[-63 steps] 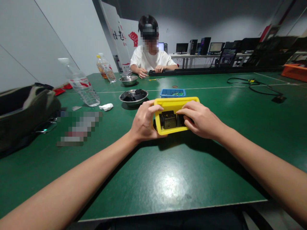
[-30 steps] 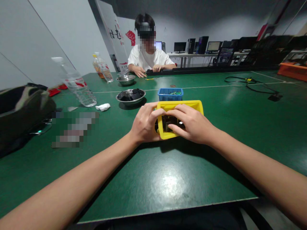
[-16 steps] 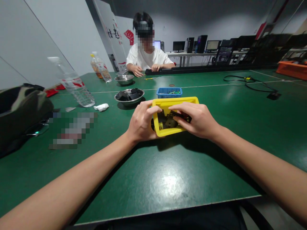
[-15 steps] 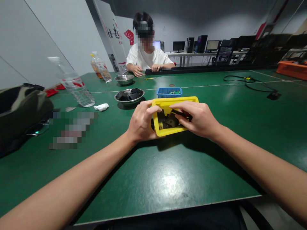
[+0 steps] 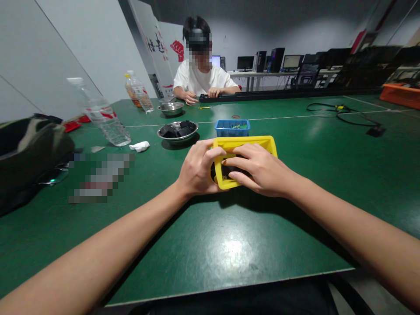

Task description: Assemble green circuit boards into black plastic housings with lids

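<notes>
A yellow bin (image 5: 243, 140) is tipped toward me above the green table (image 5: 197, 245). My left hand (image 5: 198, 168) grips its left side, thumb over the rim. My right hand (image 5: 262, 170) reaches over the opening with fingers spread above and partly inside the bin. Dark parts (image 5: 227, 169) show between the fingers; most of the contents are hidden by the hand. Behind the bin stands a blue tray (image 5: 232, 128) with small green pieces. To its left sits a metal bowl (image 5: 177, 138) of black pieces.
A second metal bowl (image 5: 170, 109), water bottle (image 5: 106, 120), crumpled tissue (image 5: 139, 147) and camouflage bag (image 5: 29, 153) lie at the left. Across the table, a person (image 5: 203, 76) handles something beside a long black bar (image 5: 278, 94). A black cable (image 5: 348, 116) lies at right.
My right hand has moved slightly left and its fingers have spread over the bin's opening, covering the dark parts. The bin has shifted slightly right and down in view.
</notes>
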Tool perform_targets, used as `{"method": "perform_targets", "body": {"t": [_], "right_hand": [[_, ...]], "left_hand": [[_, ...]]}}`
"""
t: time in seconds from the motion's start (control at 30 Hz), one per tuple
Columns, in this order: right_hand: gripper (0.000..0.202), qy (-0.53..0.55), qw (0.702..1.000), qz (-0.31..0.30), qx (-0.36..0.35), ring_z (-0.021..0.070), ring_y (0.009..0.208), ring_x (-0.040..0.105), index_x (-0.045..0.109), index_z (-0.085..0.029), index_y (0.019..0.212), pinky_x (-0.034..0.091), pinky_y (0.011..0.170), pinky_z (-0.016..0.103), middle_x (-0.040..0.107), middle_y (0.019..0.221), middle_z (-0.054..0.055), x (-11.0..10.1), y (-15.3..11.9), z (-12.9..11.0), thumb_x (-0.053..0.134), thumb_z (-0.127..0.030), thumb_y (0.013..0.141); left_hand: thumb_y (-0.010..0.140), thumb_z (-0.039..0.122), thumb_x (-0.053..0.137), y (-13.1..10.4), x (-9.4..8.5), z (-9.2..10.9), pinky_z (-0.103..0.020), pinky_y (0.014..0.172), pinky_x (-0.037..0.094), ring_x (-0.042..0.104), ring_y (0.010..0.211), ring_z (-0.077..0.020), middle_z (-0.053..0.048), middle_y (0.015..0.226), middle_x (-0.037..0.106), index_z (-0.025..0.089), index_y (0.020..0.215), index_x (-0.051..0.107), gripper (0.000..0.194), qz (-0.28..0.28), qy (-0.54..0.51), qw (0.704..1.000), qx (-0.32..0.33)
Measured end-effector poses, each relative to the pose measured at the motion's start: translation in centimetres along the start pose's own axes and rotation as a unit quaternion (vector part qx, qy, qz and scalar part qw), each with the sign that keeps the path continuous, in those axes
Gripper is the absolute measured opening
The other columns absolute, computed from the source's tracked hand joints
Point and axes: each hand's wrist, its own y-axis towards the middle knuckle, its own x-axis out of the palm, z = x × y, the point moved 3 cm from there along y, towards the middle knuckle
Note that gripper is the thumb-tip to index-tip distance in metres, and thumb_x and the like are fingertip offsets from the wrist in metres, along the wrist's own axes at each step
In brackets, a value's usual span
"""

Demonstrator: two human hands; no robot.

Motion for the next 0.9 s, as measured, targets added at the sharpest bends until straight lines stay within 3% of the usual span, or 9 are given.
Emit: {"method": "perform_targets", "body": {"t": [0.4, 0.7, 0.9], "right_hand": [[0.029, 0.044, 0.999, -0.012, -0.009, 0.0261, 0.096, 0.056, 0.073, -0.014, 0.107, 0.041, 0.089, 0.042, 0.071, 0.100, 0.013, 0.3, 0.0, -0.6, 0.050, -0.031, 0.101], [0.030, 0.060, 0.997, -0.017, -0.046, 0.0279, 0.114, 0.061, 0.076, -0.015, 0.102, 0.039, 0.096, 0.044, 0.075, 0.111, 0.012, -0.2, 0.0, -0.7, 0.057, -0.039, 0.100], [0.026, 0.080, 0.995, 0.000, -0.060, 0.0264, 0.111, 0.064, 0.075, -0.017, 0.097, 0.042, 0.094, 0.042, 0.076, 0.113, 0.012, -0.3, -0.3, -0.6, 0.058, -0.035, 0.099]], "left_hand": [[0.070, 0.054, 0.081, 0.4, -0.1, 0.6, -0.043, 0.082, 0.053, 0.061, 0.102, -0.0303, -0.015, 0.118, 0.060, 0.024, 0.121, 0.045, 0.070, 0.029, 0.013, 0.999, 0.040], [0.070, 0.063, 0.078, -0.1, -0.3, -0.3, -0.046, 0.084, 0.052, 0.062, 0.105, -0.0323, -0.016, 0.123, 0.060, 0.026, 0.125, 0.044, 0.075, 0.010, -0.015, 1.000, 0.006], [0.064, 0.063, 0.082, -0.2, -0.2, -0.5, -0.046, 0.087, 0.052, 0.062, 0.107, -0.0319, -0.015, 0.123, 0.061, 0.026, 0.120, 0.048, 0.075, 0.008, -0.032, 0.999, -0.021]]}}
